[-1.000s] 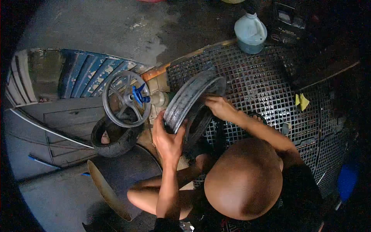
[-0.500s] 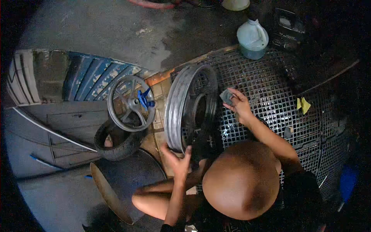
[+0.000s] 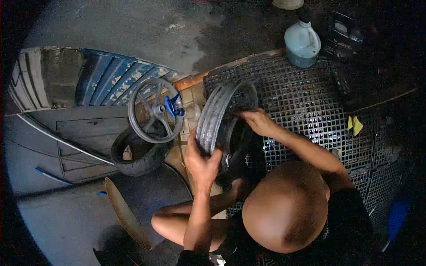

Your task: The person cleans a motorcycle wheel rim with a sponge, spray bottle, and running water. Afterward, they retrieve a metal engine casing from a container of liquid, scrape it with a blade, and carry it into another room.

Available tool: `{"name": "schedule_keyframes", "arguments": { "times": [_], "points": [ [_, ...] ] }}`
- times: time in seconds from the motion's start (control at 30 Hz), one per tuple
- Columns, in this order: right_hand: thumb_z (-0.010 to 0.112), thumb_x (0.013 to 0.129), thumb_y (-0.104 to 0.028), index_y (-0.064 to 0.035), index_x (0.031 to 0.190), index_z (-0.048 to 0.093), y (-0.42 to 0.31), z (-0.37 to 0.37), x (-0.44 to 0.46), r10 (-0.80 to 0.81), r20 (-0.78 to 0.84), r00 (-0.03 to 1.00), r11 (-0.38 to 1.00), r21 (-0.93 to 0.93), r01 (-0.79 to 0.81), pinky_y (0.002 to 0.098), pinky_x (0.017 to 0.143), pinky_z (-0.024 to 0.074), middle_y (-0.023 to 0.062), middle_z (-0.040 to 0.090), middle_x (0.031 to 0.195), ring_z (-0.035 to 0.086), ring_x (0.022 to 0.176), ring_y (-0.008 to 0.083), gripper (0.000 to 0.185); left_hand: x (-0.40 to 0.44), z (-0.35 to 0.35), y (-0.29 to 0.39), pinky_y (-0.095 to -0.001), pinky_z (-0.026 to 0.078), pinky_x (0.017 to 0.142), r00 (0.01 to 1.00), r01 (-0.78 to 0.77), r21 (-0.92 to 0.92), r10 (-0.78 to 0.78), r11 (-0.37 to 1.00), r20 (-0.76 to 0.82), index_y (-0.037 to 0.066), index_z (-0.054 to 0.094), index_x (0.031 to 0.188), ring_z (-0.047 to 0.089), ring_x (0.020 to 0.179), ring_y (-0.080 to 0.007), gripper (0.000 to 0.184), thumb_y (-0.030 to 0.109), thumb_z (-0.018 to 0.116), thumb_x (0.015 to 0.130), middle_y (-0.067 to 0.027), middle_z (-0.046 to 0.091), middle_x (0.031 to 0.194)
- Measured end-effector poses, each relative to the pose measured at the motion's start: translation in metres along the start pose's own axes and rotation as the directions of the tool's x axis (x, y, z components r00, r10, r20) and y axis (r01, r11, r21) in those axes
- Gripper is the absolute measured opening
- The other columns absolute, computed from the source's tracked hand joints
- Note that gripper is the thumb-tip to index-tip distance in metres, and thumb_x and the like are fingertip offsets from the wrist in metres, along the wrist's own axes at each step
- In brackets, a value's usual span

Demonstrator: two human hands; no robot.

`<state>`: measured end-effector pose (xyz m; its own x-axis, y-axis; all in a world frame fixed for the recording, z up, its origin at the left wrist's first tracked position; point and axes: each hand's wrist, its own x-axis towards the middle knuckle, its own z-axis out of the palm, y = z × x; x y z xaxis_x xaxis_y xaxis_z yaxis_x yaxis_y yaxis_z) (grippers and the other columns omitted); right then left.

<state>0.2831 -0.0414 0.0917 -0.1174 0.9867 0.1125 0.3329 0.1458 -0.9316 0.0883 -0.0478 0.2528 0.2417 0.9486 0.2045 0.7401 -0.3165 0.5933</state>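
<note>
A bare grey metal wheel rim stands tilted in front of my body, its outer band facing left. My left hand grips its lower near edge, thumb on one side and fingers on the other. At the rim's right side, my right hand reaches into the opening with its fingers bent inward. The small grey pad seen in those fingers a moment ago is now hidden. Left of the rim is a spoked wheel with a blue spray-gun-like tool on it. A black tyre lies below that wheel.
A black grid mat covers the floor on the right. Beyond stands a jug of bluish liquid beside a dark case. A yellow scrap lies on the mat. Blue peeling corrugated metal is at the left.
My right hand has moved left from beside the rim into its opening. The rim has shifted and tilted slightly, and my left hand has moved up with its edge.
</note>
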Motion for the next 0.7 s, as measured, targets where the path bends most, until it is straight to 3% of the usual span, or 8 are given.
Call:
{"name": "schedule_keyframes", "arguments": {
  "times": [0.07,0.3,0.4,0.43,0.5,0.53,0.6,0.7],
  "points": [
    [0.050,0.087,-0.011,-0.0082,0.115,0.060,0.025,0.019,-0.007,-0.109,-0.063,0.992,0.979,-0.179,0.097,0.0476,0.075,0.0499,0.0216,0.064,0.096,0.062,0.086,0.0397,0.030,-0.004,0.001,0.007,-0.0329,0.043,0.093,0.998,0.068,-0.100,-0.066,0.993,0.018,-0.006,0.047,0.126,0.058,0.102,-0.0223,0.064,0.000,0.063,0.065,-0.0172,0.060,0.113],
    [0.051,0.085,-0.007,-0.0082,0.117,0.059,0.031,0.018,0.000,-0.389,0.037,0.921,0.906,-0.167,0.389,0.0435,0.093,0.0468,0.0195,0.060,0.116,0.058,0.108,0.0347,0.034,-0.019,-0.013,-0.019,-0.0326,0.046,0.090,0.996,0.051,-0.179,-0.038,0.983,0.077,-0.006,0.048,0.125,0.060,0.099,-0.0219,0.067,0.002,0.070,0.062,-0.0173,0.061,0.111],
    [0.049,0.086,-0.006,-0.0090,0.120,0.059,0.038,0.001,0.007,-0.364,0.176,0.915,0.919,-0.093,0.383,0.0412,0.095,0.0461,0.0189,0.058,0.121,0.057,0.111,0.0328,0.036,-0.023,-0.015,-0.026,-0.0335,0.046,0.090,0.998,-0.037,-0.111,0.041,0.993,0.040,-0.006,0.047,0.125,0.060,0.099,-0.0228,0.067,0.002,0.070,0.063,-0.0175,0.061,0.111],
    [0.050,0.075,0.005,-0.0020,0.125,0.054,0.048,-0.007,0.010,-0.242,0.240,0.940,0.933,-0.210,0.293,0.0376,0.106,0.0389,0.0186,0.051,0.132,0.047,0.124,0.0334,0.050,-0.025,-0.016,-0.028,-0.0337,0.046,0.090,0.997,-0.063,-0.094,0.067,0.994,0.039,-0.006,0.046,0.126,0.060,0.098,-0.0232,0.068,0.003,0.070,0.063,-0.0179,0.061,0.110],
    [0.051,0.073,0.006,-0.0024,0.126,0.053,0.050,-0.017,0.015,-0.264,0.217,0.940,0.891,-0.319,0.324,0.0374,0.107,0.0383,0.0165,0.048,0.135,0.046,0.125,0.0322,0.053,-0.025,-0.018,-0.033,-0.0342,0.046,0.089,0.991,-0.127,-0.060,0.129,0.990,0.034,-0.007,0.046,0.126,0.060,0.098,-0.0239,0.068,0.003,0.070,0.063,-0.0188,0.061,0.110],
    [0.051,0.072,0.006,-0.0024,0.126,0.053,0.045,-0.018,0.013,-0.141,0.305,0.942,0.904,-0.348,0.248,0.0372,0.107,0.0378,0.0158,0.047,0.137,0.046,0.125,0.0318,0.054,-0.024,-0.016,-0.033,-0.0334,0.043,0.093,0.995,-0.087,-0.101,0.091,0.991,0.043,-0.006,0.045,0.127,0.057,0.102,-0.0226,0.069,0.002,0.069,0.064,-0.0168,0.059,0.113],
    [0.047,0.083,-0.001,-0.0033,0.132,0.047,0.029,-0.024,0.002,-0.184,0.324,0.928,0.913,-0.294,0.284,0.0363,0.106,0.0379,0.0169,0.045,0.138,0.045,0.126,0.0325,0.049,-0.030,-0.016,-0.029,-0.0320,0.037,0.099,0.996,0.017,-0.181,0.000,0.983,0.092,-0.004,0.043,0.130,0.051,0.111,-0.0201,0.070,-0.002,0.067,0.065,-0.0127,0.054,0.120],
    [0.045,0.086,-0.004,-0.0034,0.132,0.047,0.047,-0.005,0.005,-0.295,0.132,0.946,0.867,-0.379,0.323,0.0364,0.106,0.0379,0.0183,0.045,0.137,0.046,0.125,0.0331,0.046,-0.025,-0.020,-0.022,-0.0317,0.038,0.099,0.993,0.015,-0.136,0.001,0.991,0.118,-0.005,0.042,0.130,0.051,0.111,-0.0200,0.070,-0.002,0.069,0.065,-0.0127,0.054,0.121]
  ]
}}
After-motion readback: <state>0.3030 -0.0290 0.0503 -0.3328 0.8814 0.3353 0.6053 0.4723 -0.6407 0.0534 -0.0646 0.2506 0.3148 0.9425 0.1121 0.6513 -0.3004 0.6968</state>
